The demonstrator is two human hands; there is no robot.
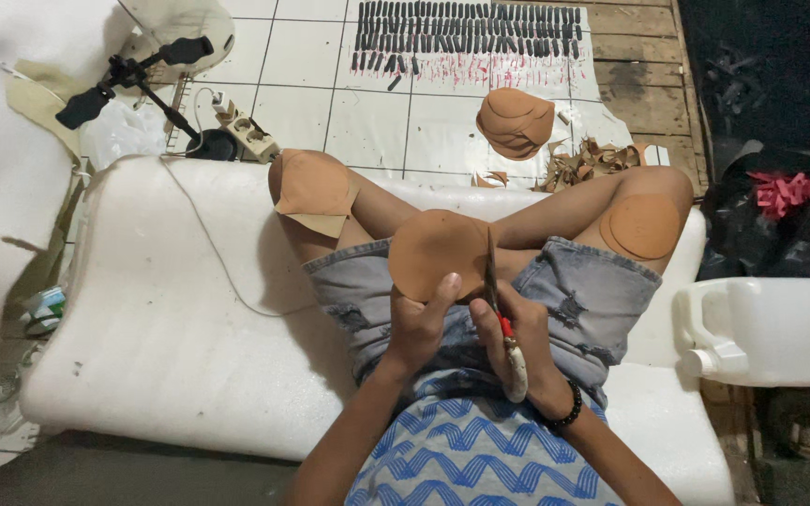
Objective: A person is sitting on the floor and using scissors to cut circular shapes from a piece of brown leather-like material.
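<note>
Head view: our left hand [421, 328] pinches one tan disc [436, 253]; our right hand [517, 337] clasps one pair of scissors [503, 319]; one disc on each knee.

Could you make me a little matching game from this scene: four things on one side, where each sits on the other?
Things:
1. round tan leather piece
2. scissors with a red-and-cream handle
3. white plastic jug
4. stack of brown round cut-outs

Places:
A. on the tiled floor ahead
B. in the left hand
C. beside the right knee
D. in the right hand

Pairs: 1-B, 2-D, 3-C, 4-A
</note>
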